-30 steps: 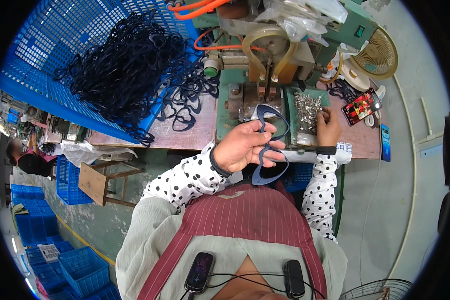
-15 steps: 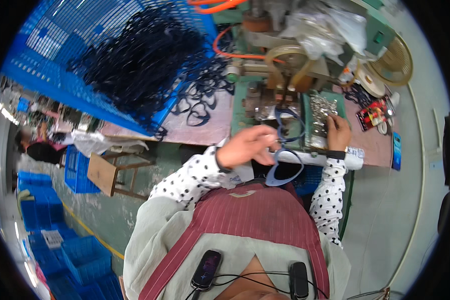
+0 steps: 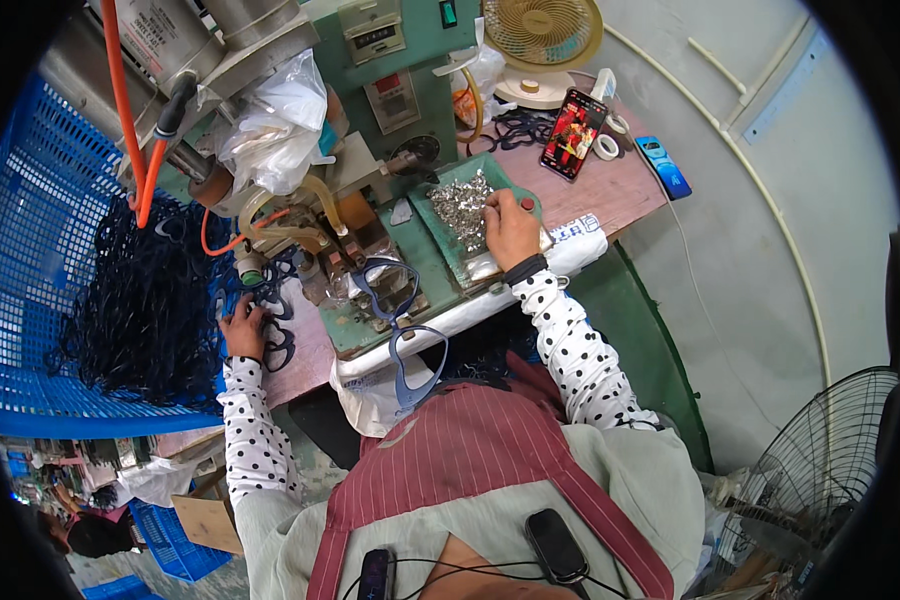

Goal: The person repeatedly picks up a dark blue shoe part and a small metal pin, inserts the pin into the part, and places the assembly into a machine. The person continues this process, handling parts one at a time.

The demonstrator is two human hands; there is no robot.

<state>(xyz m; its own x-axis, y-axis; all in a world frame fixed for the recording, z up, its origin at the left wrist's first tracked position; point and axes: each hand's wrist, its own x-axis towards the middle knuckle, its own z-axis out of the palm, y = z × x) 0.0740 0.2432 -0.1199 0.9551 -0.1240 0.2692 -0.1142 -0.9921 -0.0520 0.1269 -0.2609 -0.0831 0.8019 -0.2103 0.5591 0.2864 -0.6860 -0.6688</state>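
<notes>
My left hand point(image 3: 242, 328) reaches to dark blue looped strips point(image 3: 280, 340) on the table beside the basket; its fingers look parted, touching the strips. My right hand point(image 3: 512, 230) is over a green tray point(image 3: 453, 258) of small silvery metal pieces point(image 3: 460, 205). Its fingertips are pressed together among the pieces, and what they pinch is hidden. Between my hands, a blue strip with two large loops point(image 3: 407, 366) hangs from the working head of a green bench machine point(image 3: 355, 255), its lower loop over the table edge. Neither hand touches that strip.
A large blue basket point(image 3: 20, 190) heaped with dark strips point(image 3: 120, 310) stands at the left. Orange hoses point(image 3: 117, 90) and a plastic bag point(image 3: 280, 125) hang by the machine. Beyond the tray are two phones point(image 3: 573, 135), tape rolls and a small fan point(image 3: 540, 30). A wire-caged fan point(image 3: 820, 460) stands lower right.
My left hand has left the looped strip by the machine and moved left to the strips beside the basket. The right hand stays at the tray. The whole view has turned toward the right.
</notes>
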